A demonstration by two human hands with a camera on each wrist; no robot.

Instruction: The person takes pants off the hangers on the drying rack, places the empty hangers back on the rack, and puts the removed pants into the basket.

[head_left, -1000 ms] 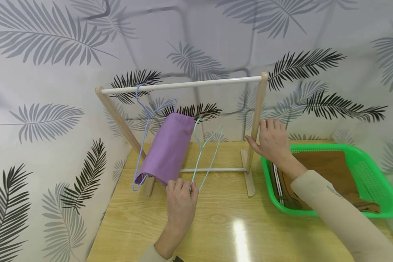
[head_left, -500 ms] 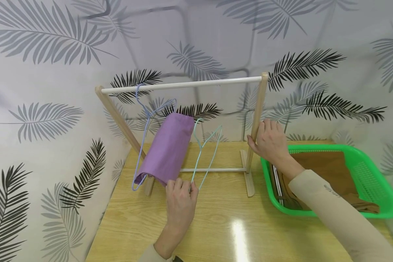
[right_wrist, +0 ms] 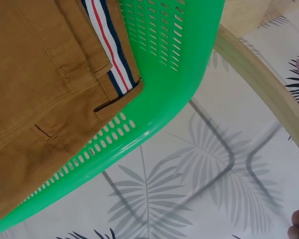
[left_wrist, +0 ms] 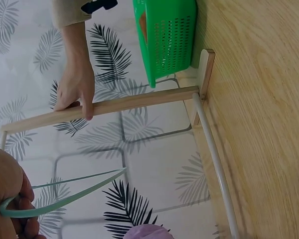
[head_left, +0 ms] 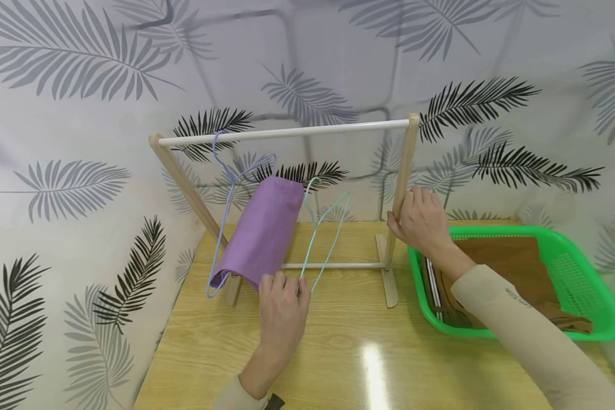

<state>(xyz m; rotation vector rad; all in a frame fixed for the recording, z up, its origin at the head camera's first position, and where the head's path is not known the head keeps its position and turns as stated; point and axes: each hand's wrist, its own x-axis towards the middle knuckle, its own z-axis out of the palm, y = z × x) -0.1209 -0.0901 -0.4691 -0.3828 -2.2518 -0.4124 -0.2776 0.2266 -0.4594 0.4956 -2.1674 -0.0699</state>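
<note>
My left hand [head_left: 283, 316] pinches the lower end of a mint-green hanger [head_left: 315, 226], which carries no cloth. In the left wrist view the fingers [left_wrist: 27, 209] curl round its thin bar. To the left, a lilac hanger [head_left: 229, 199] hooks over the top rail of a small wooden clothes rack [head_left: 404, 171], with a folded purple garment [head_left: 266, 228] draped over it. The mint hanger's hook is below the rail and apart from it. My right hand [head_left: 424, 225] grips the rack's right post, thumb on its near side.
A green plastic basket [head_left: 589, 273] stands right of the rack on the wooden table [head_left: 333, 364]. Folded brown trousers [right_wrist: 45, 79] with a striped band lie in it. A leaf-patterned wall covering [head_left: 333, 68] rises close behind the rack.
My left hand has lifted the mint-green hanger slightly, so its hook sits a little higher. The right hand stays on the post after a tiny shift.
</note>
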